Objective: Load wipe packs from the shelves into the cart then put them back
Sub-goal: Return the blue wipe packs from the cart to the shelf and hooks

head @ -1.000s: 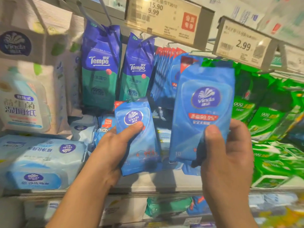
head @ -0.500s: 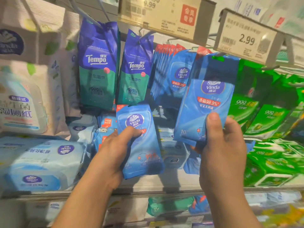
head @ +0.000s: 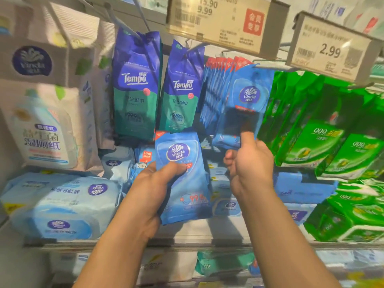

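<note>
Gripping a flat blue Vinda wipe pack (head: pixel 182 177) in the left hand (head: pixel 151 190), thumb across its front, low before the shelf (head: pixel 207 229). Pinching the lower edge of a second blue Vinda pack (head: pixel 247 102) with the right hand (head: pixel 249 163), thumb up, at the front of a hanging row of matching packs (head: pixel 216 92). Green-and-purple Tempo pouches (head: pixel 137 86) hanging left; bright green packs (head: pixel 324 129) right.

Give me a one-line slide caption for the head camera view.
Right hand hangs a blue Vinda pack on its peg while left hand holds another Vinda pack.
</note>
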The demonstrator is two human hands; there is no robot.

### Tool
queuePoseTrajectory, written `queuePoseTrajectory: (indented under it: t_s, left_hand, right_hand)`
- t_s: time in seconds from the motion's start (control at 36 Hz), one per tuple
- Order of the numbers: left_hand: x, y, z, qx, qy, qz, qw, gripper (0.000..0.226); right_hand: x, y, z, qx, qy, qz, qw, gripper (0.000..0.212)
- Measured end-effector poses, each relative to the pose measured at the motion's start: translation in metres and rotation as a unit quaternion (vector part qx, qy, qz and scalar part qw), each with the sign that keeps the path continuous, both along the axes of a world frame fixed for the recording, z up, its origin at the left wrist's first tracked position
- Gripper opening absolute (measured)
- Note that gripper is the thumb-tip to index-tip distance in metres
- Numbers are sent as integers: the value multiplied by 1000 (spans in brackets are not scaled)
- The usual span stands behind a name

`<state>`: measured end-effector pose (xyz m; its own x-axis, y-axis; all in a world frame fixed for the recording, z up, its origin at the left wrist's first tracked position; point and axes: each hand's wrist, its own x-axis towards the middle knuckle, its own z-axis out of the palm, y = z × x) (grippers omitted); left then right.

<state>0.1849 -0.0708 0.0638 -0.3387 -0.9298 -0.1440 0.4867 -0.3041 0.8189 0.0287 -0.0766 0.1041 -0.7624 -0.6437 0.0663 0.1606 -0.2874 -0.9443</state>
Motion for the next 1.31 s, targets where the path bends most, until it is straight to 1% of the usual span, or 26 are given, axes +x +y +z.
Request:
queuePoseTrajectory:
  t_s: [0.11, 0.17, 0.22, 0.28, 0.31, 0.36, 0.42, 0.44, 0.5, 0.58, 0.64, 0.69, 0.72, 0.83, 0.94, 1.06, 1.11, 1.17, 1.19, 1.25, 1.31]
  left_hand:
    - [3, 1, 0, -15, 6, 13, 1000, 20]
    - [5, 2, 0, -21, 11, 19, 1000, 24]
    - [6, 3, 1, -32, 18, 24, 999, 23]
    - [7, 5, 2, -45, 27, 23, 998, 25]
    - [7, 6, 3, -51, 32, 20, 998, 29]
    - [6, 7, 2, -67, 30, 16, 997, 37]
    - [6, 8, 1, -82, 19, 16, 996, 40]
    - [5, 8, 0, -86, 15, 18, 996, 41]
    - [4, 11, 1, -98, -1, 19, 995, 40]
    - [2, 14, 3, -110, -11, 25, 994, 30]
    - [1, 16, 5, -95, -5, 31, 995, 36]
    - [1, 16, 6, -79, 1, 35, 996, 32]
    - [1, 15, 6, -74, -4, 41, 996, 29]
    - [2, 15, 7, -76, -17, 38, 996, 24]
    - [0, 19, 11, -74, -16, 27, 997, 21]
    - [1, 23, 12, -69, -17, 11, 997, 21]
    - [2, 25, 13, -75, -15, 1, 997, 29]
    - [3, 26, 14, -80, -9, -6, 997, 41]
    - [3, 27, 14, -81, -4, -9, 997, 44]
    - [4, 28, 15, -78, 3, -12, 997, 44]
    - [4, 28, 15, -75, 10, -10, 997, 37]
  right_hand:
    - [-2, -5, -2, 2, -20, 19, 1000, 33]
    - [1, 0, -4, 4, -45, 36, 998, 29]
    - [6, 9, -9, 25, -60, 69, 996, 26]
    - [11, 22, -16, 59, -46, 106, 992, 29]
    - [14, 28, -21, 77, -19, 128, 989, 32]
    - [16, 40, -31, 107, 82, 181, 974, 40]
    - [19, 50, -39, 118, 184, 261, 940, 54]
    - [19, 54, -42, 117, 215, 294, 924, 60]
    - [18, 62, -43, 115, 254, 326, 903, 54]
    - [12, 69, -44, 114, 278, 293, 908, 46]
    - [10, 73, -41, 102, 255, 253, 927, 39]
    - [8, 79, -38, 95, 240, 191, 947, 30]
    - [7, 82, -35, 88, 250, 159, 951, 28]
    - [4, 99, -23, 49, 334, 22, 941, 30]
    - [6, 112, -5, -22, 350, -55, 935, 32]
    - [8, 117, 6, -58, 355, -79, 930, 24]
    - [9, 116, 11, -74, 351, -86, 929, 22]
    - [11, 113, 16, -84, 340, -88, 933, 24]
    - [10, 110, 17, -84, 330, -87, 936, 26]
    - [8, 104, 17, -77, 308, -80, 945, 29]
    - [4, 97, 13, -65, 280, -71, 955, 31]
